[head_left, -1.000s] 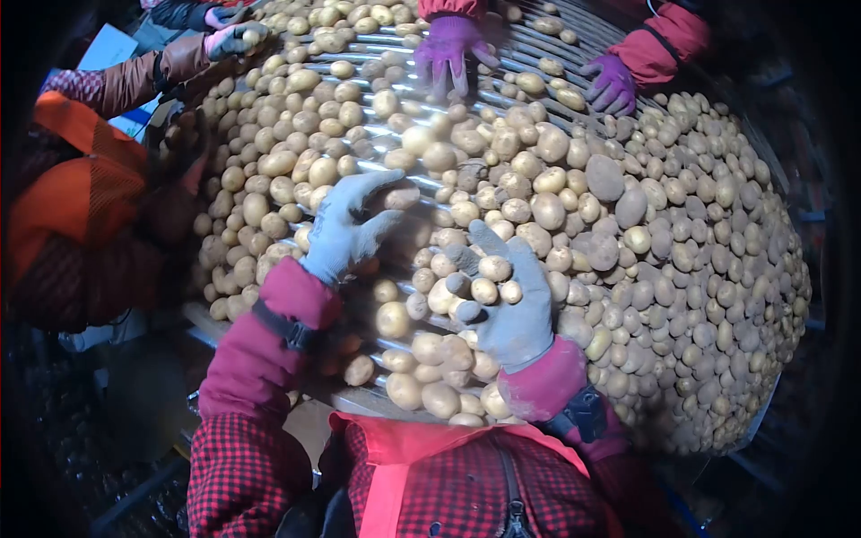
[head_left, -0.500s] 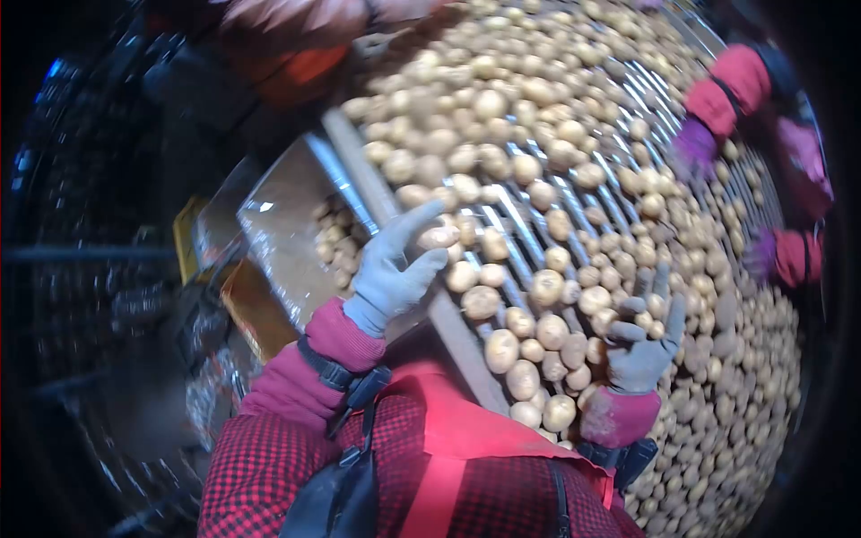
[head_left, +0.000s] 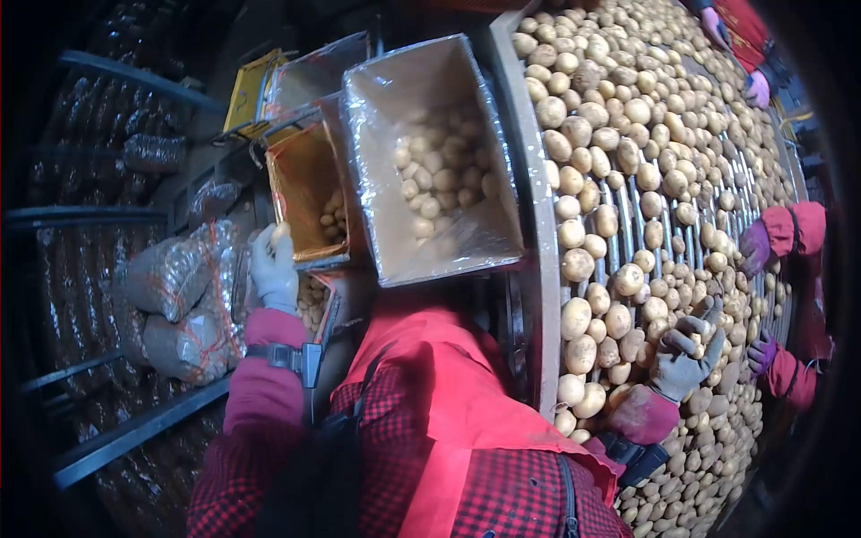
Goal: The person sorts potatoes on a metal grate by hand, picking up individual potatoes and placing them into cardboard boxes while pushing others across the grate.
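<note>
My left hand [head_left: 273, 273], in a pale grey glove, is closed around a potato [head_left: 281, 231] beside the orange-lined box [head_left: 296, 175]. Below that box, a smaller opening holds more potatoes [head_left: 312, 300], partly hidden by my arm. On the slatted sorting table, my right hand [head_left: 683, 359] rests among the potatoes [head_left: 617, 320] in a soiled grey glove. Its fingers are apart, and a potato shows between thumb and fingers without a visible grip.
A large film-lined box [head_left: 386, 229] with potatoes at its bottom stands beside the table's raised edge [head_left: 538, 224]. Filled clear bags [head_left: 184, 287] lie at left, near metal rails [head_left: 134, 408]. Across the table are co-workers' purple-gloved hands [head_left: 755, 247].
My left hand has swung left from the table edge to the orange-lined box with a potato. The view has turned left. My right hand stays over the potatoes, its fingers bent more.
</note>
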Demonstrator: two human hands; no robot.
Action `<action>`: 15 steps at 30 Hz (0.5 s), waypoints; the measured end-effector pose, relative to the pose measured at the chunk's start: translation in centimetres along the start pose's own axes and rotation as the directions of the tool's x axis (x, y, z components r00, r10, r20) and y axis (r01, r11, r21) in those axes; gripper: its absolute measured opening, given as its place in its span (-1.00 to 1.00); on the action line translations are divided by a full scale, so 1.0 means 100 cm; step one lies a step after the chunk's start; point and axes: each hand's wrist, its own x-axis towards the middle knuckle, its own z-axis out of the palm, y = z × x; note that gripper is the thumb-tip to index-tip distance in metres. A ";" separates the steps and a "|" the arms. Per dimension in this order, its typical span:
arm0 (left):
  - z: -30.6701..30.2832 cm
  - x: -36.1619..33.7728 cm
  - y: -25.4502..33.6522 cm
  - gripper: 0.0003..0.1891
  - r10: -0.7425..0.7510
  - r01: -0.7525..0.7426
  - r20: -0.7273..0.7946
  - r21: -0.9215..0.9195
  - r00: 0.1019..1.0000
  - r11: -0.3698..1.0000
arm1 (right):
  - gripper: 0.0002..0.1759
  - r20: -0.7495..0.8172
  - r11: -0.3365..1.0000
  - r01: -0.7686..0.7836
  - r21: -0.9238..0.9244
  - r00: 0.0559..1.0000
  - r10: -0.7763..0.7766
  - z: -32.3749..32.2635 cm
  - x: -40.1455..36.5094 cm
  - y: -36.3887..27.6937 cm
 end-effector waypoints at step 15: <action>0.045 0.009 0.023 -0.50 0.321 -0.376 0.223 0.279 0.920 0.884 | -0.46 -0.251 0.945 0.314 -0.087 0.912 -0.326 0.016 0.000 0.005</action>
